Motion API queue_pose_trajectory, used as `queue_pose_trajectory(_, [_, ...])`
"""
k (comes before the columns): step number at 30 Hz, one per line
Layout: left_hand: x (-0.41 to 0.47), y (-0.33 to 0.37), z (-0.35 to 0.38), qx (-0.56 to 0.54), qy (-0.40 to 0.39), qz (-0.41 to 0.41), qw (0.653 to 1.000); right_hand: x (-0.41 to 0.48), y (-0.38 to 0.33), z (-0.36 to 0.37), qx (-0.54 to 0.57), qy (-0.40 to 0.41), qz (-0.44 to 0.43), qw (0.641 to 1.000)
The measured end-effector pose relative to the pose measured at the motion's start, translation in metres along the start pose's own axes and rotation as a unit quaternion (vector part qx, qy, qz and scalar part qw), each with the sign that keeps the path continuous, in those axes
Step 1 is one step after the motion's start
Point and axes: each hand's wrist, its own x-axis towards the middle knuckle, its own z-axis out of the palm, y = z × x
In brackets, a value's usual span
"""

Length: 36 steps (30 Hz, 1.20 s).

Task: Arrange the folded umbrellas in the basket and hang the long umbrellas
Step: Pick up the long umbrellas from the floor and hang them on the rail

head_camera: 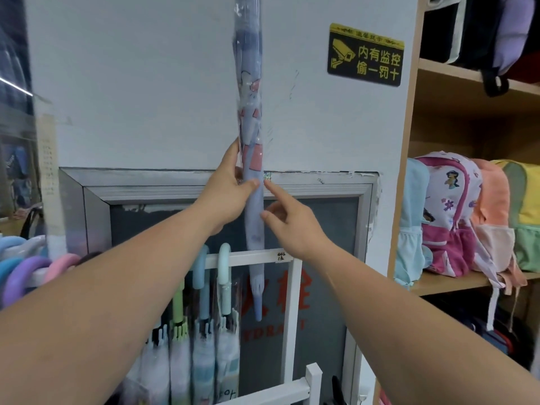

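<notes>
A long lilac umbrella [250, 92] in a clear plastic sleeve hangs upright against the white wall, its top out of frame and its tip pointing down near the white rail [251, 256]. My left hand [230, 188] is closed around its lower shaft. My right hand [287, 223] is just right of the shaft, fingers spread, index finger and thumb touching it. Several long umbrellas [201, 331] with curved blue, mint and green handles hang from the white rail below. More curved handles [26, 270] in purple, pink and blue sit at the left.
A wooden shelf unit [409, 159] stands at the right, holding children's backpacks [451, 217]. A black and yellow camera warning sign [365, 55] is stuck on the wall. A grey framed panel [365, 229] lies behind the white rack frame [292, 317].
</notes>
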Motion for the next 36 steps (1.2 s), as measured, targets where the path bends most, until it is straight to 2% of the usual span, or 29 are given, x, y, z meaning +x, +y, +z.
queue_pose_trajectory(5, [-0.012,-0.022,0.002,-0.013,-0.062,-0.011,0.998,0.029,-0.027,-0.007,0.088,0.024,0.011,0.996])
queue_pose_trajectory(11, [-0.023,-0.037,-0.002,0.012,-0.089,-0.027,0.996,0.046,-0.036,0.001,0.071,0.005,0.019,0.997])
queue_pose_trajectory(16, [-0.023,-0.031,-0.014,0.043,-0.049,-0.020,0.998,0.031,-0.015,0.018,0.063,-0.050,0.040,0.996])
queue_pose_trajectory(19, [-0.019,-0.022,-0.019,0.017,-0.014,-0.035,0.999,0.015,-0.009,0.024,0.049,-0.086,0.068,0.993])
queue_pose_trajectory(27, [-0.016,-0.009,-0.016,-0.015,0.002,-0.032,0.999,0.002,-0.004,0.029,-0.008,-0.123,0.064,0.990])
queue_pose_trajectory(30, [-0.017,-0.014,-0.018,-0.017,0.004,-0.044,0.999,0.007,-0.006,0.024,0.001,-0.086,0.040,0.995])
queue_pose_trajectory(33, [-0.021,-0.019,-0.019,-0.023,-0.014,-0.048,0.999,0.019,-0.017,0.014,0.090,-0.021,0.043,0.995])
queue_pose_trajectory(36, [-0.021,-0.025,-0.018,-0.030,-0.027,-0.052,0.998,0.032,-0.030,0.007,0.128,-0.012,0.051,0.990])
